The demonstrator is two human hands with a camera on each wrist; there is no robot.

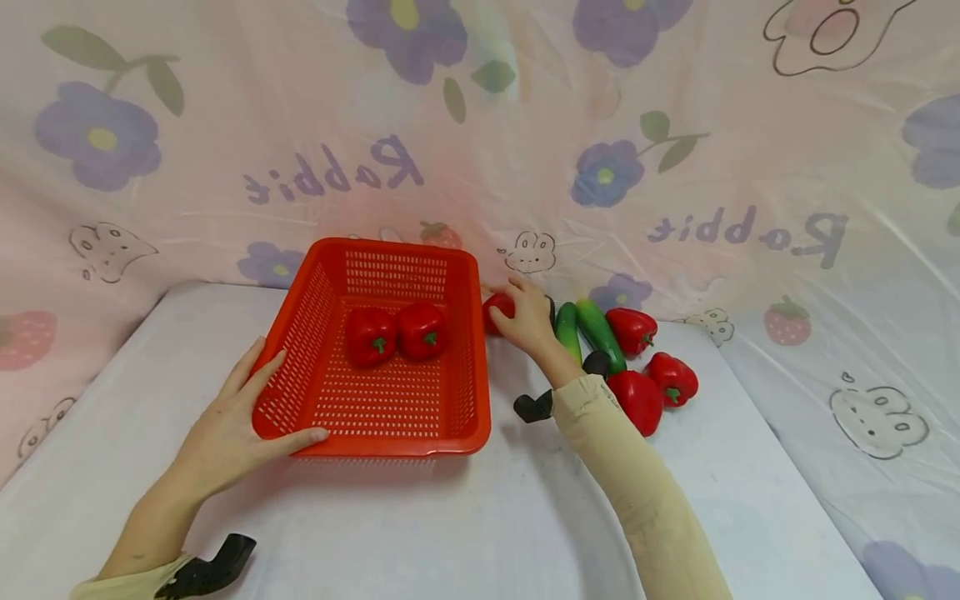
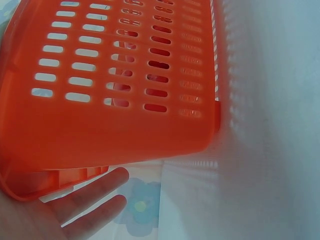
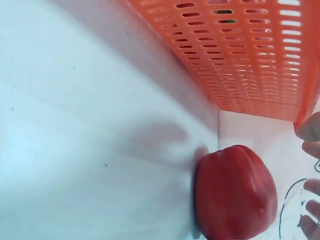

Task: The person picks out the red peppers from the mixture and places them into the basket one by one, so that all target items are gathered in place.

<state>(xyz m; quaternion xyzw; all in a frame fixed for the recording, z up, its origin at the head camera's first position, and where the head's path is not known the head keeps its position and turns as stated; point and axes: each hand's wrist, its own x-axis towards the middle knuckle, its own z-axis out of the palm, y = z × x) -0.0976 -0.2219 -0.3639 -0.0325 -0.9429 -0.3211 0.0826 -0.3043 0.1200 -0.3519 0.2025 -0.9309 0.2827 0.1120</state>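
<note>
An orange-red perforated basket [image 1: 405, 446] holds two red bell peppers, one on the left [image 1: 371, 337] and one on the right [image 1: 422, 331]. My left hand [image 1: 232, 425] rests at its near left corner, thumb over the front rim and fingers spread along the left side. In the left wrist view two straight fingers [image 2: 95, 220] show beside the rim. My right hand [image 1: 528, 317] reaches to another red bell pepper [image 3: 235, 192] on the table, just right of the basket. Its fingertips [image 3: 311, 205] are apart from the pepper in the right wrist view.
Right of my right forearm lie green cucumbers [image 1: 600, 333] and three more red bell peppers [image 1: 632, 331], partly hidden by the sleeve. A patterned curtain [image 1: 480, 150] hangs along the back edge of the white table [image 1: 465, 533]. Black cameras sit at both wrists.
</note>
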